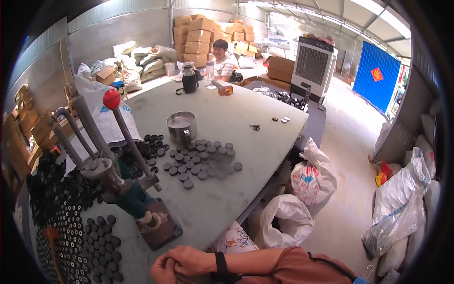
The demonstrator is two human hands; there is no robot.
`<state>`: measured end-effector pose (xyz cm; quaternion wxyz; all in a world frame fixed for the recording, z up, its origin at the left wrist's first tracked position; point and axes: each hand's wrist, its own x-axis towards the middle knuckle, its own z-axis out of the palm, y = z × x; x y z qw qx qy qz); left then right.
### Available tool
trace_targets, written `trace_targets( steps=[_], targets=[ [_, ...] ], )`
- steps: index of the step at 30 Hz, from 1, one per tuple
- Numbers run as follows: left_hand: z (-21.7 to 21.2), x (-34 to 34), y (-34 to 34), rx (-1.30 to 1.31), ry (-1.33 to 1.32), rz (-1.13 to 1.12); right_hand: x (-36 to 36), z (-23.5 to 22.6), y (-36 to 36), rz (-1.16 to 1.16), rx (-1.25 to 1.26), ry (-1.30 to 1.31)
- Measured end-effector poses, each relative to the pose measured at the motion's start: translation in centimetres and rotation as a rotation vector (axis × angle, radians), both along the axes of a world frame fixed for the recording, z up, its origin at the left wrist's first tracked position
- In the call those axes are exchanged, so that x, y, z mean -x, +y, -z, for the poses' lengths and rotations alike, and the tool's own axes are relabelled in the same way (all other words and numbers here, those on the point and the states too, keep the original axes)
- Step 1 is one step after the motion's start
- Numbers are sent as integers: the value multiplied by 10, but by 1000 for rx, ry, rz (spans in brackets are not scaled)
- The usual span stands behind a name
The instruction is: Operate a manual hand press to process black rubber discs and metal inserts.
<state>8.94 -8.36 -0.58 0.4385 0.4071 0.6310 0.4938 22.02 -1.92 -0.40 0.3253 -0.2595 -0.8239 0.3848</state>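
Lower left: black parts with pale centres, then plain dark discs. Left of centre: a green-bodied lever press. Lower centre: left hand and right hand, together, fingers curled; whether either grips anything cannot be told. Centre: grey discs beside a steel mug.
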Motion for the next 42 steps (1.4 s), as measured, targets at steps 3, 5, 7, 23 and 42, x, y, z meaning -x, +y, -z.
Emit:
trace_targets(
  steps=[3,5,7,23,42],
  targets=[
    [-6,-3,2,-24,24,-1,2,3,0,23,-3,47],
    [-17,-5,3,24,50,2,2,8,1,36,-15,86],
    [-24,-6,4,36,75,22,0,15,4,17,-19,72],
    [-31,-3,1,81,170,174,-19,1,2,-29,73,100],
    [-23,4,-3,173,-151,98,-19,-10,7,-87,199,57]
  ],
)
